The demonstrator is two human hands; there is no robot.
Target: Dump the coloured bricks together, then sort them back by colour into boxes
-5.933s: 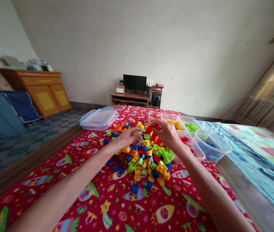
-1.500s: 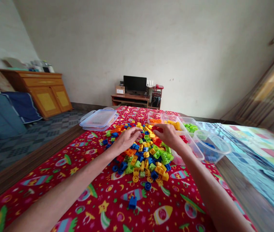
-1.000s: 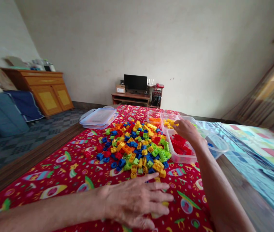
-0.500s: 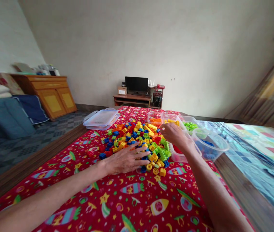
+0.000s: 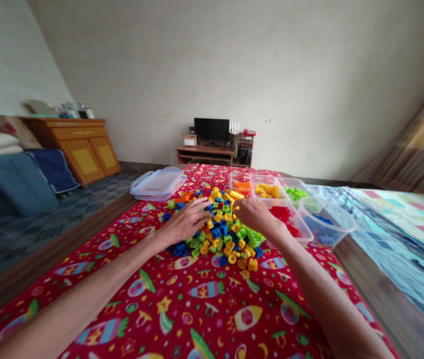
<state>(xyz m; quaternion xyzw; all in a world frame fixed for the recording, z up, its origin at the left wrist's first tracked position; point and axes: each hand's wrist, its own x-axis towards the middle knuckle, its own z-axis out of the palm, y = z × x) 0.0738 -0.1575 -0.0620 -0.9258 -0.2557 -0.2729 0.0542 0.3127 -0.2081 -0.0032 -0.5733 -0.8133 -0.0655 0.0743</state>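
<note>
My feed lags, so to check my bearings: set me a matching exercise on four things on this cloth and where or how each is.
1 round tub
2 clear lid stack
3 left hand
4 nearest rectangular tub

a holds red bricks
b rests on the brick pile
c holds blue bricks
d beyond the pile, leftward

Pairs: 1-c, 2-d, 3-b, 4-a

A lived-in room in a private home: wooden cabinet (image 5: 80,144) w/ clutter on top at left, folded bedding (image 5: 10,174) beside it, a monitor (image 5: 210,130) on a low desk (image 5: 204,153) by the bare plaster wall, curtain (image 5: 413,144) at right, checkered floor (image 5: 84,199). Foreground: a rocket-print cloth (image 5: 204,309) strewn w/ toy bricks (image 5: 221,232).
</note>
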